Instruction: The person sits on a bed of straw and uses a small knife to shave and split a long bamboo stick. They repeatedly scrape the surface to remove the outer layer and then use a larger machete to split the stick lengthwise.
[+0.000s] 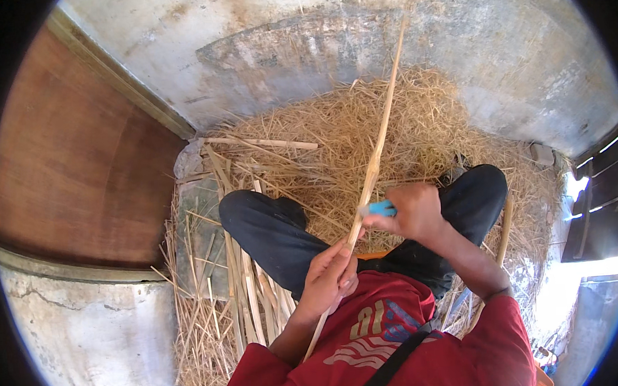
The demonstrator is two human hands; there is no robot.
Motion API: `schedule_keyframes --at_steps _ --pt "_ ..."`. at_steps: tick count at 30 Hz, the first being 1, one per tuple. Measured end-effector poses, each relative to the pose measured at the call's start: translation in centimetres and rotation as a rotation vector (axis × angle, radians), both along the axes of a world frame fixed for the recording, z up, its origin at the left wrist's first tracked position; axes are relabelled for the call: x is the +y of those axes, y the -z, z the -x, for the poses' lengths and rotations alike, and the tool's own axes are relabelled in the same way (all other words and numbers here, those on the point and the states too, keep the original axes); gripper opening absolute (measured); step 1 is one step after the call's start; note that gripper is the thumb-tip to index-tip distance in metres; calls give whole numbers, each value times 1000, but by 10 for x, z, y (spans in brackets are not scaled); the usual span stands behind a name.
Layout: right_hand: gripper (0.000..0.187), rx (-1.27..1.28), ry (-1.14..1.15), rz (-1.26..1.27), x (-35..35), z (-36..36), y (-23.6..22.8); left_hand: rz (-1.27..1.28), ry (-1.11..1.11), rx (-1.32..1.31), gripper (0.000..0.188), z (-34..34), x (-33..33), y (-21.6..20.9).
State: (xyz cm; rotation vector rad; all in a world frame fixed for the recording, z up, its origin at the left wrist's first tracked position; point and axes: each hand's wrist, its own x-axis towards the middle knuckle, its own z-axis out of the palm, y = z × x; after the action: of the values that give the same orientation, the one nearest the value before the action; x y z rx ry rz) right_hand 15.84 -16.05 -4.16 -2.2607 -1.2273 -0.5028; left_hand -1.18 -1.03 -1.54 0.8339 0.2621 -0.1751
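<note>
The left hand [331, 273] is wrapped round a pale strip [382, 138], thumb and fingers pressed together on it. The right hand [414, 209], just above and to the right, is curled about a blue tool [382, 208], whose blurred end is at the strip; whether it touches cannot be told. Both hands work in the gap between the bent left leg [258, 223] and right leg [484, 185], with a little room on either side before the knees.

The strip's long axis runs away from the body, leaning rightward. Its near end passes beneath the left hand along the red shirt [390, 307]; most of its length reaches past both hands, narrowing toward the far end. The left hand grips its lower part; the right hand sits along its right side.

Beyond the knees, straw [340, 122] spreads to the foot of the wall [303, 48], over which the strip's tip shows; contact there cannot be told. Loose strips [248, 292] crowd the left leg, and farther left a brown panel [79, 148] bounds the space.
</note>
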Motion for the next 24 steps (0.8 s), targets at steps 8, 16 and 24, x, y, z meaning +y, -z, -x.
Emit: schedule_keyframes --at_steps 8,16,24 --pt "69 -242 -85 -3 4 -12 -7 -256 13 -54 47 3 -3 3" --pt "44 111 772 384 -93 -197 48 -445 178 -159 47 41 -11 12" --pt "75 535 522 88 -42 -88 -26 -112 -16 -60 52 29 20 -1"
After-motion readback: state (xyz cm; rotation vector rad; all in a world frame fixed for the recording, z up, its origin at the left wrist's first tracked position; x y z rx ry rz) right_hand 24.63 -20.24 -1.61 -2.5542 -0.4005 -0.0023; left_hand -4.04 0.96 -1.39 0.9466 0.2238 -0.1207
